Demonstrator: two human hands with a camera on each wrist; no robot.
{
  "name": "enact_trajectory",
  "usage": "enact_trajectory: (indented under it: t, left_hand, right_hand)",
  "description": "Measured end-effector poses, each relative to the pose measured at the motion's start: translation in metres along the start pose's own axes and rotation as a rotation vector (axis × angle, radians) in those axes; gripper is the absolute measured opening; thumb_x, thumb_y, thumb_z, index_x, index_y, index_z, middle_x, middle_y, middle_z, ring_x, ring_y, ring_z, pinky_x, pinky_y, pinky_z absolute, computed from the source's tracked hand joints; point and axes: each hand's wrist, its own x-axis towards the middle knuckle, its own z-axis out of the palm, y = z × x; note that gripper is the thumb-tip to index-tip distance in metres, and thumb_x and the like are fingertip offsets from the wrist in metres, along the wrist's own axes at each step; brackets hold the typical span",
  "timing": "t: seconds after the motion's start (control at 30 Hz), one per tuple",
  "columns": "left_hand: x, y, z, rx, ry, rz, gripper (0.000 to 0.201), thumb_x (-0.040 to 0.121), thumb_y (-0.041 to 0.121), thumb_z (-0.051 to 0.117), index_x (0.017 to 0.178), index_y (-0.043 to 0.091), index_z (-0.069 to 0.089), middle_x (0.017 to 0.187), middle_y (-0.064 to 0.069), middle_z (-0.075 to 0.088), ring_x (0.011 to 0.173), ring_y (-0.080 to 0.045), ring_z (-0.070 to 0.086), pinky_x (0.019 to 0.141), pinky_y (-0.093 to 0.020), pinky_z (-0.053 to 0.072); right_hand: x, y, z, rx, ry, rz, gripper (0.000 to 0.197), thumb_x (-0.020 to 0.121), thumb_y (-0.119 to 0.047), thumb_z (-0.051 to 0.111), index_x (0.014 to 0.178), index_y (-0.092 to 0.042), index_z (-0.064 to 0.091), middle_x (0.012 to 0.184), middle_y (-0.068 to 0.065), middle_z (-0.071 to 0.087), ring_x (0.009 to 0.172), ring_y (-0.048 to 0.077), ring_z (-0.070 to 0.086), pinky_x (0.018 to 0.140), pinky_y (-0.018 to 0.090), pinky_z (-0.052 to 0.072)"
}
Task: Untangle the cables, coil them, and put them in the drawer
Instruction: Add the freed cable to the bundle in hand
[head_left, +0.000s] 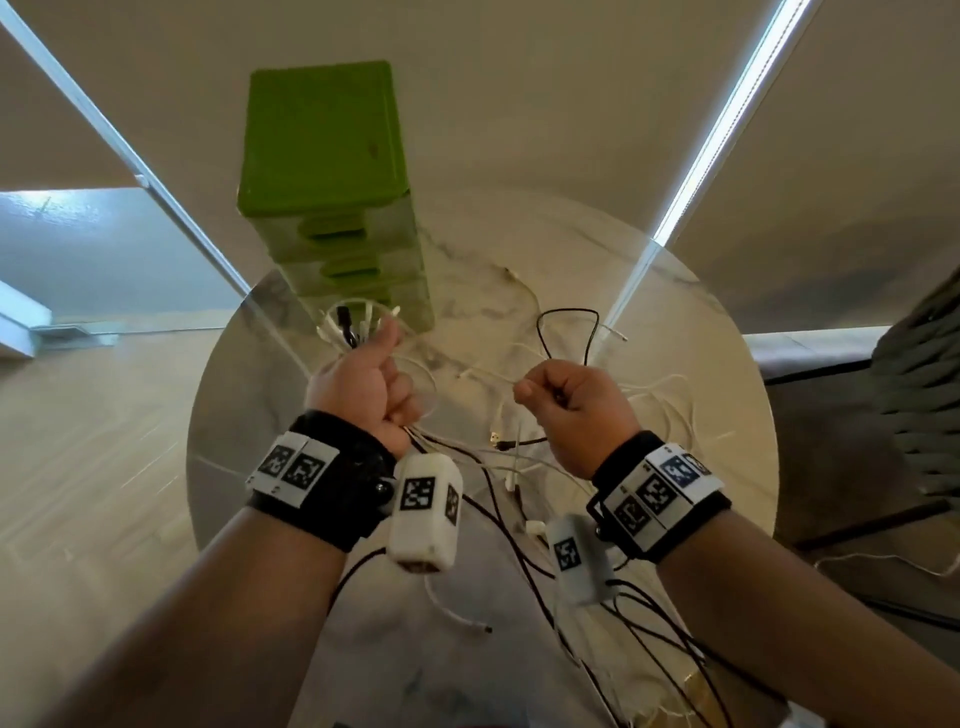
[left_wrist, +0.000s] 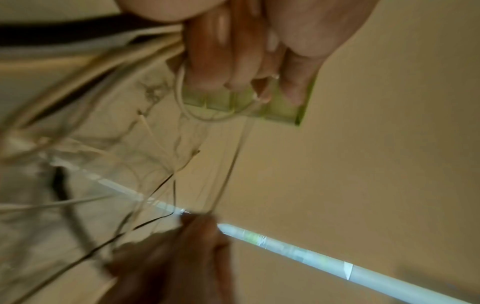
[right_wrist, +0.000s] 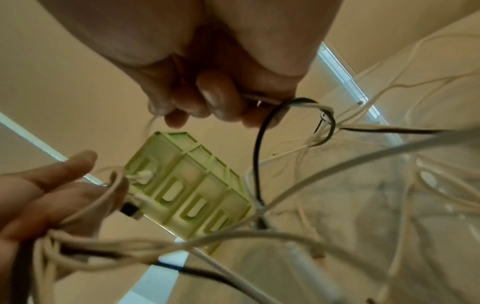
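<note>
My left hand (head_left: 371, 384) is raised in a fist round a bundle of white and black cables (head_left: 353, 325), their plug ends sticking up past the thumb. My right hand (head_left: 563, 397) grips a black cable (head_left: 569, 314) that loops up above the fist, together with a white strand. In the right wrist view the fingers (right_wrist: 218, 102) curl round the black cable (right_wrist: 257, 164) and a white one. More tangled white and black cables (head_left: 519, 457) lie on the round marble table (head_left: 701, 415) below both hands. The green drawer unit (head_left: 332, 192) stands at the table's far side, all drawers shut.
Several cables trail off the table's near edge (head_left: 649, 649). A dark woven chair (head_left: 924, 395) stands to the right of the table. Wooden floor (head_left: 104, 441) lies to the left. Blinds with bright gaps (head_left: 727, 124) are behind the table.
</note>
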Motion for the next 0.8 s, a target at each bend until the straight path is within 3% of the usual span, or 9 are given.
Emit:
enact_trajectory:
  t: [0.07, 0.17, 0.3, 0.4, 0.47, 0.53, 0.67, 0.73, 0.8]
  left_hand:
    - [-0.017, -0.016, 0.014, 0.125, -0.070, -0.022, 0.026, 0.075, 0.032, 0.077, 0.076, 0.016, 0.056, 0.046, 0.006, 0.022, 0.034, -0.009, 0.018, 0.036, -0.018, 0.018]
    - [-0.035, -0.046, 0.039, 0.197, -0.066, -0.068, 0.022, 0.089, 0.018, 0.070, 0.074, 0.015, 0.054, 0.046, 0.005, 0.024, 0.033, -0.009, 0.020, 0.036, -0.017, 0.017]
    - [-0.031, -0.054, 0.048, 0.118, 0.028, -0.043, 0.023, 0.093, 0.017, 0.066, 0.075, 0.015, 0.052, 0.045, 0.005, 0.027, 0.033, -0.009, 0.022, 0.035, -0.018, 0.017]
    - [-0.019, -0.045, 0.036, 0.054, 0.145, 0.014, 0.012, 0.092, 0.016, 0.067, 0.089, 0.013, 0.056, 0.044, 0.006, 0.032, 0.034, -0.010, 0.024, 0.036, -0.019, 0.020]
    - [-0.010, -0.036, 0.025, 0.029, 0.270, 0.021, 0.013, 0.089, 0.016, 0.071, 0.092, 0.015, 0.058, 0.045, 0.005, 0.035, 0.033, -0.010, 0.025, 0.037, -0.020, 0.022]
    - [-0.005, -0.034, 0.016, 0.108, 0.313, 0.051, 0.018, 0.084, 0.020, 0.077, 0.089, 0.020, 0.059, 0.053, 0.003, 0.040, 0.034, -0.010, 0.029, 0.038, -0.021, 0.025]
    - [-0.016, -0.052, 0.023, 0.273, 0.166, 0.120, 0.036, 0.073, 0.027, 0.087, 0.075, 0.022, 0.051, 0.053, 0.004, 0.041, 0.037, -0.014, 0.032, 0.043, -0.023, 0.030]
    - [-0.025, -0.055, 0.033, 0.219, 0.091, 0.050, 0.031, 0.078, 0.027, 0.083, 0.071, 0.019, 0.053, 0.049, 0.004, 0.034, 0.038, -0.013, 0.026, 0.042, -0.022, 0.024]
    - [-0.029, -0.051, 0.038, 0.160, 0.012, -0.049, 0.026, 0.084, 0.028, 0.076, 0.073, 0.013, 0.059, 0.048, 0.003, 0.028, 0.038, -0.013, 0.023, 0.042, -0.022, 0.019]
  right_hand:
    - [0.004, 0.002, -0.006, 0.082, 0.022, -0.018, 0.021, 0.096, -0.025, 0.062, 0.076, -0.018, 0.064, 0.050, -0.014, 0.045, 0.044, 0.003, 0.039, 0.046, 0.016, 0.036]
    - [0.006, -0.006, -0.006, 0.109, -0.010, -0.093, 0.020, 0.096, -0.024, 0.062, 0.079, -0.015, 0.064, 0.057, -0.008, 0.050, 0.046, 0.003, 0.040, 0.046, 0.017, 0.037]
    - [0.003, -0.003, -0.011, 0.134, -0.108, -0.106, 0.012, 0.096, -0.017, 0.061, 0.085, -0.018, 0.066, 0.064, -0.005, 0.061, 0.054, 0.007, 0.051, 0.055, 0.028, 0.047]
    - [-0.001, 0.002, -0.020, 0.108, -0.211, -0.011, 0.013, 0.096, -0.016, 0.062, 0.084, -0.015, 0.067, 0.067, -0.002, 0.069, 0.055, 0.011, 0.062, 0.063, 0.035, 0.058]
    - [-0.001, 0.006, -0.025, -0.012, -0.201, 0.044, 0.020, 0.095, -0.023, 0.063, 0.077, -0.015, 0.065, 0.066, -0.001, 0.068, 0.055, 0.013, 0.063, 0.064, 0.037, 0.059]
    - [0.002, 0.007, -0.026, -0.064, -0.112, 0.019, 0.024, 0.094, -0.025, 0.064, 0.073, -0.013, 0.062, 0.064, 0.003, 0.064, 0.058, 0.019, 0.060, 0.062, 0.036, 0.056]
    - [0.012, -0.005, -0.015, -0.081, 0.037, -0.060, 0.021, 0.093, -0.024, 0.065, 0.074, -0.016, 0.061, 0.069, 0.009, 0.066, 0.057, 0.013, 0.053, 0.055, 0.027, 0.047]
    - [0.015, -0.012, -0.010, -0.048, 0.049, -0.103, 0.020, 0.092, -0.024, 0.066, 0.074, -0.016, 0.061, 0.066, 0.008, 0.064, 0.054, 0.009, 0.050, 0.051, 0.026, 0.045]
    - [0.016, -0.016, -0.006, -0.058, 0.014, -0.157, 0.022, 0.092, -0.021, 0.067, 0.071, -0.019, 0.060, 0.061, 0.000, 0.059, 0.051, 0.004, 0.047, 0.048, 0.016, 0.040]
